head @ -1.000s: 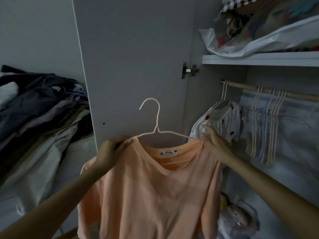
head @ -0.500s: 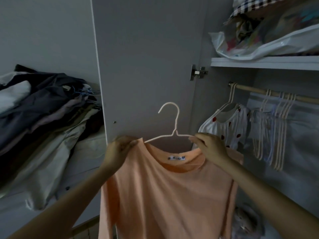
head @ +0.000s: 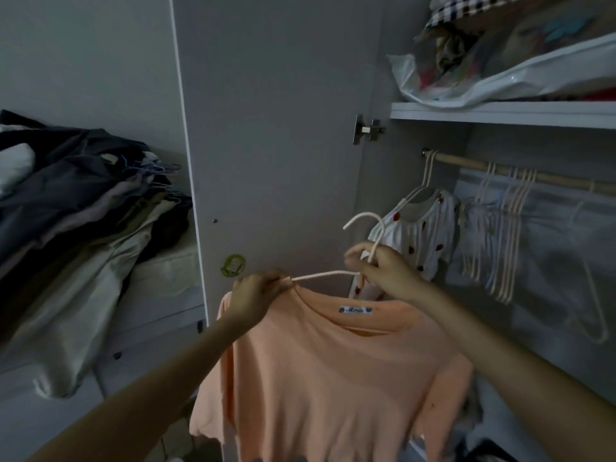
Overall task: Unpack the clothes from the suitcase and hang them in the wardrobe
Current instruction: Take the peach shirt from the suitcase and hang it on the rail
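Garment: a soft peach-orange cotton T-shirt (head: 333, 378) hangs on a thin cream wire hanger (head: 366, 235) in front of the open wardrobe, at about 6 o'clock from the pale wooden rail (head: 533, 175).
Handling: the shirt looks light and limp, apt to slide off a slim shoulder bar if tilted; the hanger looks stiff enough to carry it. The neck of the hook seems the sound place to take hold.
Right hand: the right hand (head: 383, 271) has its fingers curled round the hanger's neck just below the hook, forearm reaching in from 4 o'clock.
Left hand: the left hand (head: 256, 295) pinches the shirt's shoulder seam where the hanger bar enters the collar, forearm coming up from 7 o'clock.
Rail: a white top with red spots (head: 423, 228) already hangs there, with empty cream hangers (head: 500, 235) at its 3 o'clock.
Elsewhere: a heap of dark and pale clothes (head: 83, 211) lies at 9 o'clock, beyond the grey wardrobe door (head: 273, 128).
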